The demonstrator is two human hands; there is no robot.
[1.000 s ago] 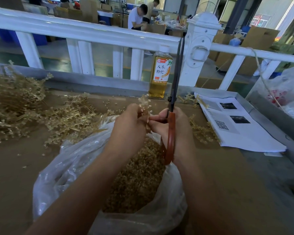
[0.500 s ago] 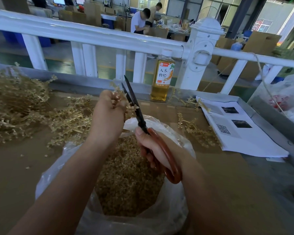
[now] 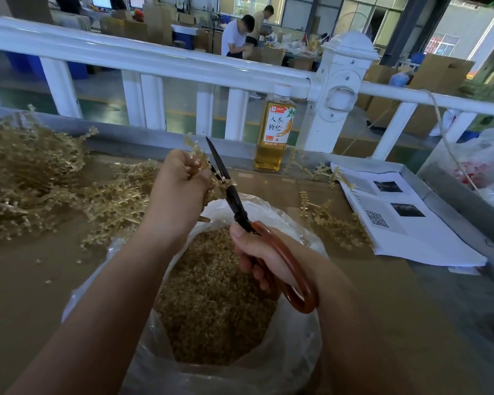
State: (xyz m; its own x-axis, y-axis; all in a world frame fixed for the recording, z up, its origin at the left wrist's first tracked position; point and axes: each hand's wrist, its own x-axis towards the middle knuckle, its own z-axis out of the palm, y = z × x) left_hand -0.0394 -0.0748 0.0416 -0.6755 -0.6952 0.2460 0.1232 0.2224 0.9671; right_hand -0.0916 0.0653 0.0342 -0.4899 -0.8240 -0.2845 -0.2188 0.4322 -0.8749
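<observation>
I see my left hand, its grip curled round a pale gold plastic sprig, above a clear plastic bag of clippings on the brown bench. My right hand has its grip wrapped round black-bladed, red-handled scissors, blades touching the sprig.

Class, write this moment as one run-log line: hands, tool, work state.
left hand: holds sprig | right hand: grips scissors | blades: at sprig | below: open bag of clippings
</observation>
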